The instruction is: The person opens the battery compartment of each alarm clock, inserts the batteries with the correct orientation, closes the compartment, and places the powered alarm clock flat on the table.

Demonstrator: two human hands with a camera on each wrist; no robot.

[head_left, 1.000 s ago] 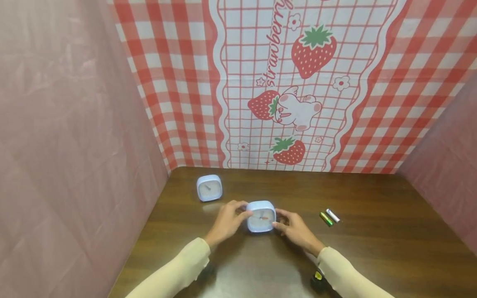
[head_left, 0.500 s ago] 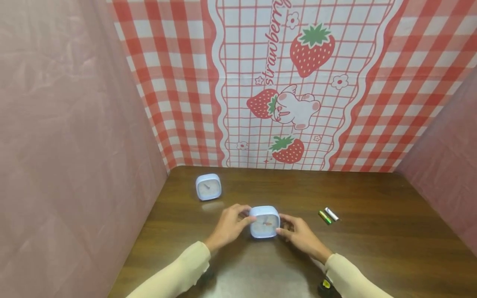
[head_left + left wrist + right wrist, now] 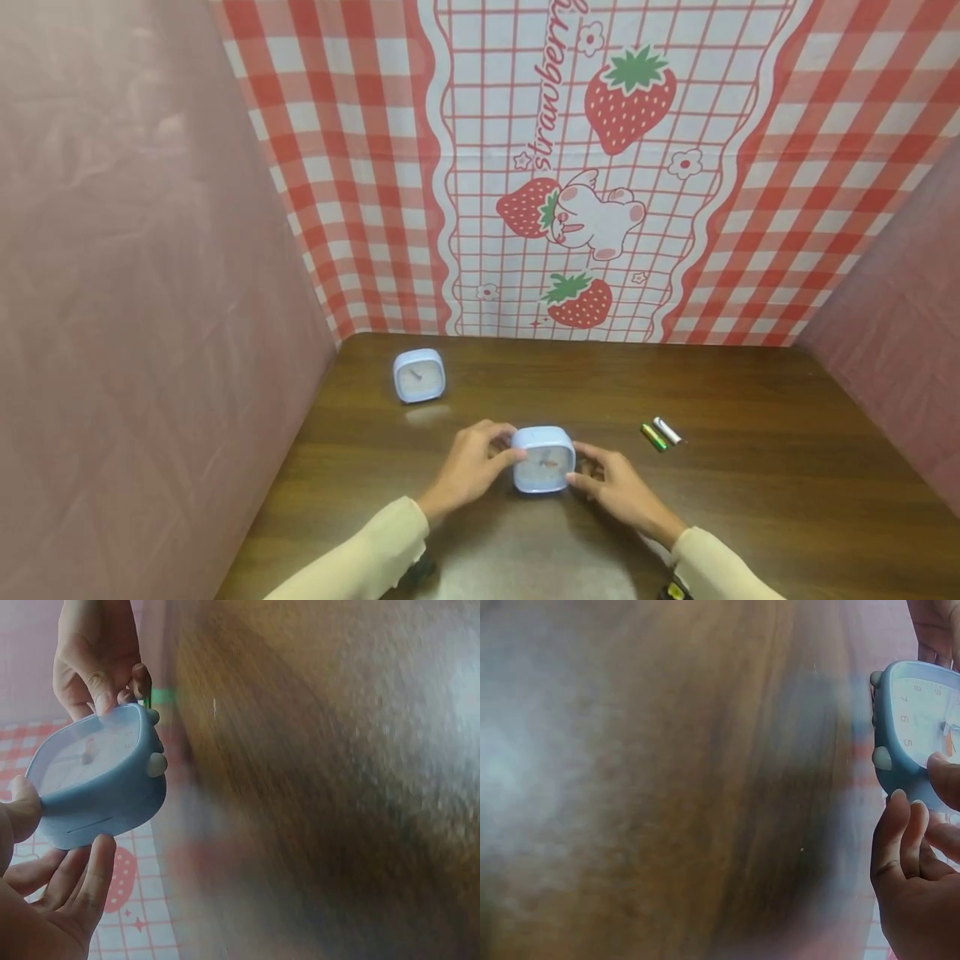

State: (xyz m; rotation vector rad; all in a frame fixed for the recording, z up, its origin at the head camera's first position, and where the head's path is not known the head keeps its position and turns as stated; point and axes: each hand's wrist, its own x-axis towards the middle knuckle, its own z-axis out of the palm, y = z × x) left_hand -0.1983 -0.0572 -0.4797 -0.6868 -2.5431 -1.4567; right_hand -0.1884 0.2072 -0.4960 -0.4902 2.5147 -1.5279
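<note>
Between both hands is a pale blue alarm clock with rounded corners, its face toward me and small white feet on its underside. My left hand grips its left side, thumb on the front edge and fingers behind. At the opposite side my right hand holds it in the same way, thumb at the lower front corner. The left wrist view shows the clock with fingertips of both hands on its casing. Numerals and a red hand show on the clock in the right wrist view, which cuts off part of it.
A second pale blue clock stands at the back left of the brown wooden table. One green battery and one white battery lie side by side on the right. A strawberry-print checked cloth hangs behind.
Both hands have moved the clock nearer to me and slightly right, keeping their hold at its sides. The second clock and the batteries have stayed in place.
</note>
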